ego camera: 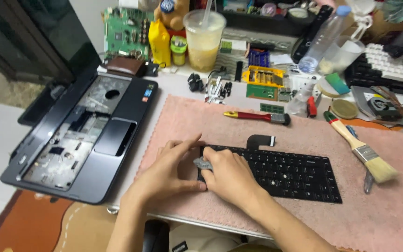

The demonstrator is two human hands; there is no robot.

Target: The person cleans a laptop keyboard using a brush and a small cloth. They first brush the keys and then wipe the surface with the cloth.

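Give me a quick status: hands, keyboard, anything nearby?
Left hand and right hand pinch a small grey cloth on the black keyboard's left end. Paintbrush lies right, apart.

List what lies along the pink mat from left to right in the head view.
Left hand → right hand on the black laptop keyboard → paintbrush, near the mat's right side.

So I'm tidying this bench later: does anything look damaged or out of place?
The laptop shell lies stripped, its keyboard bay open, and juts past the desk's left edge. Its black keyboard sits on the pink mat, both hands, left and right, at its left end.
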